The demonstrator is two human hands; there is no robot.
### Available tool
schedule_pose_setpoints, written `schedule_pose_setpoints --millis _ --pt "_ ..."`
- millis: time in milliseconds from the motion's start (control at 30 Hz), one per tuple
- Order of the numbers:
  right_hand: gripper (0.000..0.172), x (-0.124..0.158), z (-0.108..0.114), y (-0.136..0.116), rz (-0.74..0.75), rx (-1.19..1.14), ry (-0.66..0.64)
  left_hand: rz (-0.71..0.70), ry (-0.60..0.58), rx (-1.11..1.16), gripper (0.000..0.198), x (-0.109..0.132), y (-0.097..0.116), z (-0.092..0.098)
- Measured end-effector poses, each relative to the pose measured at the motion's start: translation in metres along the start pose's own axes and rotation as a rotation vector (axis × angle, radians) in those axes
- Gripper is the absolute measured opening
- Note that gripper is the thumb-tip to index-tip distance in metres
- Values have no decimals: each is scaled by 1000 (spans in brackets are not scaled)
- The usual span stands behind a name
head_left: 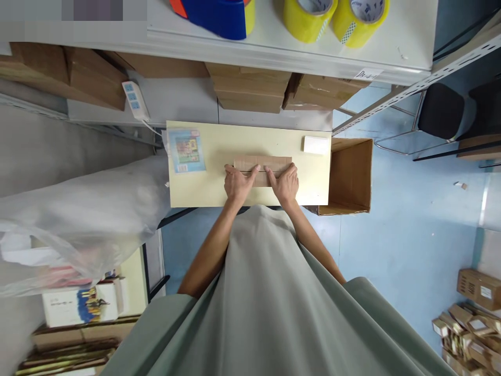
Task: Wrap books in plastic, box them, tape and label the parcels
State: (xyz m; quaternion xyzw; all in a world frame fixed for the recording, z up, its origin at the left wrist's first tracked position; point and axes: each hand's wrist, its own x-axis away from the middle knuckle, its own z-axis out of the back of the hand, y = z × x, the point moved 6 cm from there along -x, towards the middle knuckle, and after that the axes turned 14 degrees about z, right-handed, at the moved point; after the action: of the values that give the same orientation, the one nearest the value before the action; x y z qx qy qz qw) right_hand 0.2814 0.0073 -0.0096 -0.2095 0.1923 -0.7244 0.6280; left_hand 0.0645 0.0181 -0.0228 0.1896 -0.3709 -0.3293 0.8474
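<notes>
A small brown cardboard box (263, 162) lies on the pale yellow table (219, 196), with a dark seam running along its top. My left hand (239, 184) grips its left end, the thumb on the top near the seam and the fingers around the far left corner. At the right end, my right hand (285, 184) holds it in the same way, thumb pressed by the seam. Both thumbs nearly meet in the middle. Left of the box lies a flat light-blue packet with a colourful picture (187, 150). A small white box (316, 144) sits at the table's right rear.
An open carton (350, 177) stands against the table's right side. Tape rolls (309, 23) and a blue tape dispenser (219, 18) rest on the shelf above. A power strip (135, 100) is at the back left. A large plastic bag (97, 209) bulges near the left edge.
</notes>
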Motion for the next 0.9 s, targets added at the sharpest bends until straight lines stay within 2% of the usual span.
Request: schedule_pose_setpoints --millis 167,300,400,500,600,800,900 --pt "68 -3 9 22 -15 -131 -56 -49 -32 -128 31 -10 -4 18" --pt "56 -1 28 29 32 -310 -53 -155 -104 -155 32 -16 -2 44" --pt "61 1 49 22 118 -352 6 -292 -134 -42 26 -16 3 61" --pt "63 3 65 18 159 -366 77 -335 -172 56 28 -17 1 69" --pt "61 6 61 27 119 -443 72 -284 -213 101 34 -21 -11 63" --pt "61 26 4 63 -38 -501 -159 36 -360 35 29 -27 -65 19" --pt "56 36 -15 77 -65 -539 -220 71 -381 -37 17 -30 -87 8"
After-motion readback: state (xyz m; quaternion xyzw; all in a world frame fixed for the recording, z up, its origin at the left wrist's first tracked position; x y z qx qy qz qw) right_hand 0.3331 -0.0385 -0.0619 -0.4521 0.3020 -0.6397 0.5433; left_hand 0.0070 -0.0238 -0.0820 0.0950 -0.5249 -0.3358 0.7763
